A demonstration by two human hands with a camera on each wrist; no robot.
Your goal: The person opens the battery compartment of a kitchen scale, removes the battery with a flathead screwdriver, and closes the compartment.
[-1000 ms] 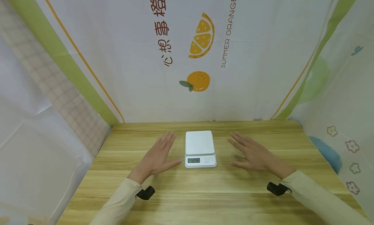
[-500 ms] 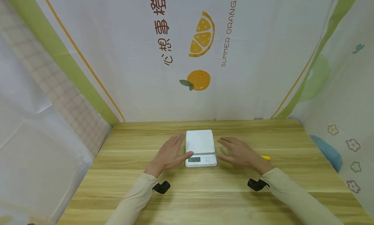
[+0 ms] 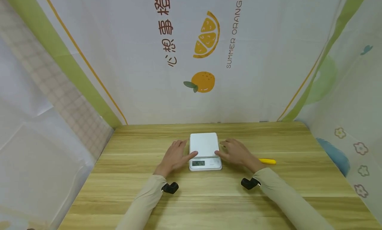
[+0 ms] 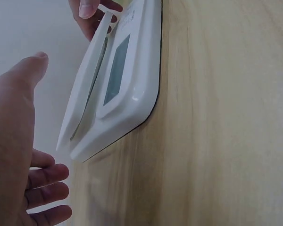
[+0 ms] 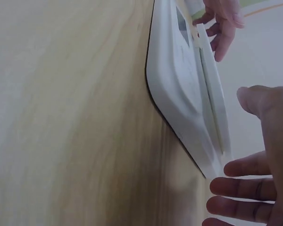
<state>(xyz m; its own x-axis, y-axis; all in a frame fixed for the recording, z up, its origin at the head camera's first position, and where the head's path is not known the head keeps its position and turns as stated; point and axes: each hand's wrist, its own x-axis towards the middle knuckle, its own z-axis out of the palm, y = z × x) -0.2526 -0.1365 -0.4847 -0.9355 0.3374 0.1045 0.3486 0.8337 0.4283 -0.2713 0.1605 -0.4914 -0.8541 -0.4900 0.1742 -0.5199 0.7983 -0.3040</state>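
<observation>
A wood-grain tabletop (image 3: 206,198) is backed by a hanging white cloth printed with oranges (image 3: 134,74). Near the middle of its far half, the left hand (image 3: 174,157) and the right hand (image 3: 237,152) are held to either side of a flat white plastic scale (image 3: 204,147). On both hands the thumb is set apart from loosely bent, parted fingers, and nothing is gripped; whether any fingertip is touched to the scale's edge cannot be told.

The scale is rested flat, its grey rectangular display (image 3: 198,163) turned toward the person. By its look, it should be found light and stiff, with smooth plastic that may slip under dry fingertips. The raised square platform (image 4: 80,89) may be only loosely seated, so a hold is better taken low on both sides of the base (image 4: 141,89), with pressure kept off the display.

Beyond the right wrist, a slim bright-yellow object (image 3: 267,161) is partly hidden by the forearm.
</observation>
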